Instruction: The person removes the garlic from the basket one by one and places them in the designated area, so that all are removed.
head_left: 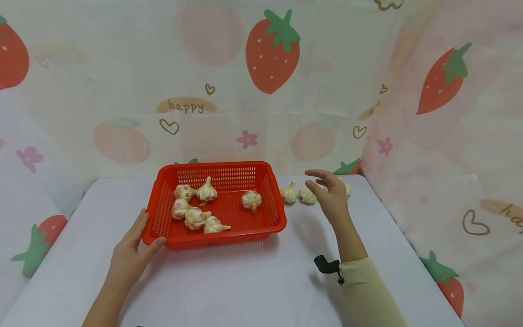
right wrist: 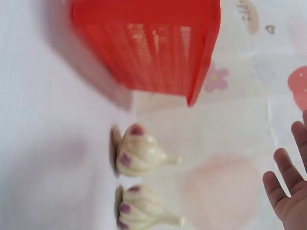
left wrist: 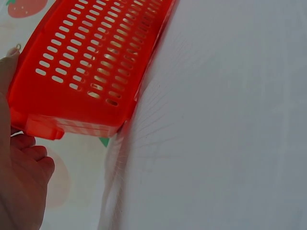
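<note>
A red plastic basket (head_left: pixel 220 238) with slotted walls stands on the table. Several garlic bulbs (head_left: pixel 207 190) lie in it, most of them on its left side, with one bulb (head_left: pixel 251 200) off to the right. My left hand (head_left: pixel 130 252) grips the basket's near left corner, thumb over the rim and fingers along the outer side. Right of the basket, my right hand (head_left: pixel 333 197) is raised, fingers spread and holding nothing. Near it on the table are a garlic bulb (right wrist: pixel 144 151) and a second bulb (right wrist: pixel 147 208); another bulb (head_left: pixel 348 189) is partly hidden behind the hand.
A white cloth covers the table (head_left: pixel 229 290). Behind it and along the sides hangs a strawberry-print curtain (head_left: pixel 229 81), close to the basket's far edge. A black wrist-camera mount (head_left: pixel 327 264) sticks out from the right sleeve (head_left: pixel 367 290).
</note>
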{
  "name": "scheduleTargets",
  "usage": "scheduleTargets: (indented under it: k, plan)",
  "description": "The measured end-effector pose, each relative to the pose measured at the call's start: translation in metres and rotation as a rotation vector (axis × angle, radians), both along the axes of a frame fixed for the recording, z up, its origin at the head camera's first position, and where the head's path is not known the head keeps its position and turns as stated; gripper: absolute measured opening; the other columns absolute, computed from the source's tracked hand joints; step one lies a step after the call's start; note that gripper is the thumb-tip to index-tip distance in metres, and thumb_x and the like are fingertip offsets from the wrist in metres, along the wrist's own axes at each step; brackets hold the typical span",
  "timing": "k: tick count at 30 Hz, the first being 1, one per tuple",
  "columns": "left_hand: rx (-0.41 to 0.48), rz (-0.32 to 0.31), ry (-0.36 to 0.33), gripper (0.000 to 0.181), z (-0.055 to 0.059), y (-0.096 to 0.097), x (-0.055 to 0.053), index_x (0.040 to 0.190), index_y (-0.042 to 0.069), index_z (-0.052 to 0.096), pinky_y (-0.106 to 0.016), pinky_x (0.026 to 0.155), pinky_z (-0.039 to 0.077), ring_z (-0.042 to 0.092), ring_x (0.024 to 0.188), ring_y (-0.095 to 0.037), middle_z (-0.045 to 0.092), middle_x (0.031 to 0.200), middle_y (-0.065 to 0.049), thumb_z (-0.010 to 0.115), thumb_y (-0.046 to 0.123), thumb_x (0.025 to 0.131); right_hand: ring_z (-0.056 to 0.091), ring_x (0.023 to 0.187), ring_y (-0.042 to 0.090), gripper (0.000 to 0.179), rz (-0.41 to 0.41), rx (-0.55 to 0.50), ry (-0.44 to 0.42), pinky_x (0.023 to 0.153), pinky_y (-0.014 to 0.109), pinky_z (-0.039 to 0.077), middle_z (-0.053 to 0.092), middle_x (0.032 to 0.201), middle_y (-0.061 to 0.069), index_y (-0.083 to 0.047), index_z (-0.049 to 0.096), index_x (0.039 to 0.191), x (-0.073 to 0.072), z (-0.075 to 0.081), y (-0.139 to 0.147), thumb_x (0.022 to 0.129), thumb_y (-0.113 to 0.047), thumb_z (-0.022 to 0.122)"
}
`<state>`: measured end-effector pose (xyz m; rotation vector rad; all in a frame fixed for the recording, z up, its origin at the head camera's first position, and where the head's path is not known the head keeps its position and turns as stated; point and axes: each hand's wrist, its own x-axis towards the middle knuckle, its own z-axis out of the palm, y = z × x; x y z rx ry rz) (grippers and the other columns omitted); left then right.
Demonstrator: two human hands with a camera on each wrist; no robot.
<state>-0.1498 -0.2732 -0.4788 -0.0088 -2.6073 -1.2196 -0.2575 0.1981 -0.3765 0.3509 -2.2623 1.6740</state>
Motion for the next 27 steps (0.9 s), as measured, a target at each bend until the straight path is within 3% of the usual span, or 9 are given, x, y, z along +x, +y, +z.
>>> scheduleTargets:
  k: [10,16,19,27]
  plan:
    - [-0.007,-0.003,0.009,0.087,0.001,0.000,-0.001,0.164,0.028,0.021,0.005,0.100,0.015,0.021,0.157,-0.024,0.021,0.170,0.003,0.073,0.040,0.096,0.054,0.123,0.033,0.029,0.085,0.023,-0.039,0.110,0.055,0.043,0.069,0.129,0.011,-0.004,0.070,0.124,0.010,0.000,-0.043,0.096,-0.011,0.072]
    - [-0.002,-0.002,0.013,0.086,0.001,0.000,0.001,0.164,0.028,0.021,0.005,0.099,0.016,0.021,0.157,-0.024,0.022,0.170,0.003,0.072,0.041,0.096,0.054,0.122,0.028,0.027,0.134,0.033,-0.034,0.104,0.062,0.048,0.069,0.128,-0.002,-0.020,0.073,0.121,-0.002,-0.024,-0.066,0.094,-0.023,0.076]
    - [0.005,-0.005,0.006,0.086,0.000,0.001,0.001,0.164,0.029,0.021,0.005,0.099,0.017,0.021,0.157,-0.023,0.022,0.170,0.003,0.072,0.041,0.096,0.055,0.123,0.026,0.028,0.157,0.050,-0.027,0.109,0.066,0.041,0.069,0.129,-0.005,-0.026,0.073,0.121,-0.002,-0.028,-0.077,0.094,-0.026,0.077]
    - [0.003,-0.009,0.036,0.086,-0.004,0.001,0.000,0.164,0.028,0.022,0.006,0.100,0.016,0.021,0.157,-0.019,0.023,0.170,0.001,0.074,0.038,0.095,0.058,0.122,0.022,0.032,0.251,0.095,0.025,0.109,0.051,0.047,0.070,0.125,-0.003,-0.019,0.071,0.125,-0.002,-0.032,-0.107,0.094,-0.019,0.076]
